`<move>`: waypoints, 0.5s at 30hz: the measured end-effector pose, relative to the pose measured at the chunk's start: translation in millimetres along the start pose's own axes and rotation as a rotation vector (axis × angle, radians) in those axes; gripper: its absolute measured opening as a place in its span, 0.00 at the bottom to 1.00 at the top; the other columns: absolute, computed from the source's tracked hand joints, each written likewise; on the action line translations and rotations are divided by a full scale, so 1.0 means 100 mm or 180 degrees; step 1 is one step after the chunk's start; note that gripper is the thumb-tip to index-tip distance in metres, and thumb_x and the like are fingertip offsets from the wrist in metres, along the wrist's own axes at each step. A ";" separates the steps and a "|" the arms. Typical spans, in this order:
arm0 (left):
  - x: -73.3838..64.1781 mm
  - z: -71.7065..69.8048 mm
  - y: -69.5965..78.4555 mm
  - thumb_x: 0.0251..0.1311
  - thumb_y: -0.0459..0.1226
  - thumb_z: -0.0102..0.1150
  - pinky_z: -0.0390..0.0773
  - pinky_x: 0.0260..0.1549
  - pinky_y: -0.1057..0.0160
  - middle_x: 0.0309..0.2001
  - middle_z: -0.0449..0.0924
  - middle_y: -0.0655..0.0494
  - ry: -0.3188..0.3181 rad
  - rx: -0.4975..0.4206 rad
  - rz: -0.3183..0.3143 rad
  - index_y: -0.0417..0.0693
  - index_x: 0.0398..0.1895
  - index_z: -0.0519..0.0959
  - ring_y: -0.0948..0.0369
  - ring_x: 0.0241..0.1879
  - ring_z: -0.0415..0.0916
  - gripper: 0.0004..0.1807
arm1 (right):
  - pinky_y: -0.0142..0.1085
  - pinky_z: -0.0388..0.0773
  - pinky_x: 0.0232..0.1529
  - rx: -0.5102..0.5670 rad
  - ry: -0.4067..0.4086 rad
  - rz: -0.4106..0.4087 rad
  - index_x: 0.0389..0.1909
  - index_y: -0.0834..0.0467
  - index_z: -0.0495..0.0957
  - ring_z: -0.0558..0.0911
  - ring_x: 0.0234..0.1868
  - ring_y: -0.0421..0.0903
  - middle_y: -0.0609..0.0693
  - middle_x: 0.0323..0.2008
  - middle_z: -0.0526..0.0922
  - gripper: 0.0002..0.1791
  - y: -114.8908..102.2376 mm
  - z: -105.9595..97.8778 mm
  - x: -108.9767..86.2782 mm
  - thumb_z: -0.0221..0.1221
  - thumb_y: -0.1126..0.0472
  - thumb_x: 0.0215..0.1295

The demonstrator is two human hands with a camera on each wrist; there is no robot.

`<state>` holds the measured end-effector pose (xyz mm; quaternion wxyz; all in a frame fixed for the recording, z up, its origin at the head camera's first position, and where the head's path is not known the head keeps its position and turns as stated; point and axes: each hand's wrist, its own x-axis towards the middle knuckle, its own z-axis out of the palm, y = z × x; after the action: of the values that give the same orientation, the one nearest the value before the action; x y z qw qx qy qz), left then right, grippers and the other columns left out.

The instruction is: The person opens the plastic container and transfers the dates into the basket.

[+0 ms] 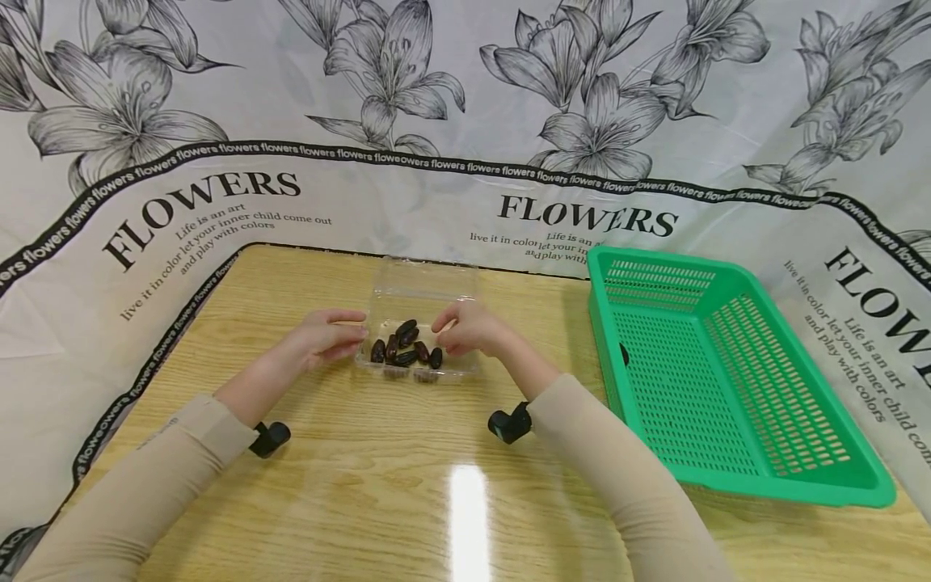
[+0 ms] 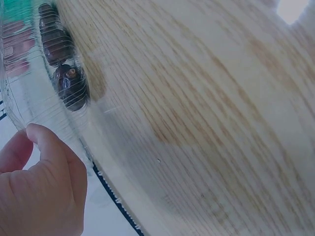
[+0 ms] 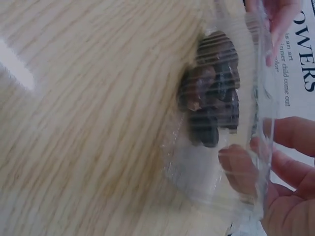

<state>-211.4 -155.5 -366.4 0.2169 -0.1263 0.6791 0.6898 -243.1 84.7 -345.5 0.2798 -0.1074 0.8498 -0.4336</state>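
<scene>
A clear plastic box (image 1: 425, 307) with its lid raised at the back stands on the table, holding several dark brown dates (image 1: 406, 357). At its left side my left hand (image 1: 323, 338) pinches the rim between thumb and forefinger, close by a corner in the left wrist view. My right hand (image 1: 469, 327) reaches over the box's right side, fingers spread apart and bent a little. Through the clear wall, the right wrist view shows its thumb (image 3: 238, 169) inside the box, just beside the dates (image 3: 211, 88). Nothing shows between those fingers.
A green plastic basket (image 1: 793, 481) with slotted walls stands to the right, a small dark thing (image 1: 624, 353) showing at its left wall. Behind the wooden table (image 1: 378, 485) hangs a white cloth (image 1: 436, 206) printed with flowers. Black wrist cameras (image 1: 509, 423) hang below both sleeves.
</scene>
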 end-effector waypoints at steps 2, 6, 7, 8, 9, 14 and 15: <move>0.00 0.00 0.00 0.62 0.27 0.55 0.79 0.28 0.74 0.31 0.77 0.58 -0.0006 -0.0004 0.0005 0.35 0.67 0.59 0.68 0.27 0.77 0.30 | 0.39 0.81 0.36 -0.0308 0.0082 -0.0072 0.48 0.71 0.75 0.78 0.27 0.46 0.58 0.43 0.75 0.15 0.00 0.04 0.01 0.58 0.71 0.59; 0.01 0.00 0.00 0.62 0.27 0.54 0.79 0.28 0.75 0.32 0.77 0.57 0.0010 0.0004 0.0003 0.35 0.67 0.60 0.68 0.27 0.77 0.30 | 0.35 0.79 0.29 -0.0991 0.0231 -0.0177 0.47 0.68 0.78 0.79 0.25 0.48 0.59 0.43 0.79 0.15 -0.02 0.13 0.03 0.60 0.70 0.57; 0.01 -0.01 0.00 0.62 0.27 0.54 0.79 0.28 0.75 0.32 0.77 0.57 0.0016 0.0004 0.0001 0.35 0.67 0.60 0.68 0.27 0.77 0.29 | 0.35 0.78 0.30 -0.1140 0.0252 -0.0200 0.47 0.67 0.78 0.79 0.25 0.49 0.59 0.43 0.80 0.16 -0.02 0.16 0.04 0.61 0.69 0.57; 0.01 -0.01 0.00 0.62 0.27 0.54 0.79 0.28 0.74 0.32 0.77 0.57 0.0010 -0.0008 0.0003 0.35 0.67 0.60 0.68 0.28 0.77 0.30 | 0.36 0.78 0.32 -0.1307 0.0264 -0.0221 0.47 0.67 0.78 0.80 0.28 0.49 0.59 0.44 0.80 0.16 -0.02 0.18 0.04 0.62 0.68 0.57; 0.02 -0.01 0.00 0.62 0.27 0.54 0.79 0.29 0.75 0.32 0.77 0.57 0.0012 -0.0009 0.0001 0.35 0.67 0.60 0.68 0.28 0.77 0.29 | 0.36 0.79 0.34 -0.1453 0.0283 -0.0248 0.46 0.66 0.79 0.81 0.32 0.50 0.59 0.44 0.81 0.16 -0.02 0.20 0.05 0.63 0.67 0.56; 0.02 -0.02 -0.01 0.62 0.27 0.54 0.79 0.29 0.75 0.30 0.77 0.57 -0.0006 -0.0034 -0.0006 0.35 0.67 0.60 0.68 0.27 0.77 0.30 | 0.40 0.78 0.45 -0.2011 0.0369 -0.0353 0.39 0.63 0.83 0.79 0.46 0.51 0.54 0.43 0.82 0.14 0.01 0.29 0.09 0.69 0.61 0.52; 0.03 -0.02 -0.01 0.62 0.27 0.54 0.79 0.28 0.75 0.30 0.77 0.58 0.0002 -0.0025 -0.0009 0.35 0.67 0.60 0.68 0.27 0.77 0.29 | 0.40 0.78 0.44 -0.2050 0.0389 -0.0360 0.37 0.62 0.83 0.79 0.45 0.51 0.54 0.42 0.82 0.13 0.02 0.30 0.11 0.69 0.61 0.51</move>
<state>-213.2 -156.8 -368.9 0.2172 -0.1283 0.6763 0.6921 -234.7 61.2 -365.0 0.1555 -0.2110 0.9511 -0.1632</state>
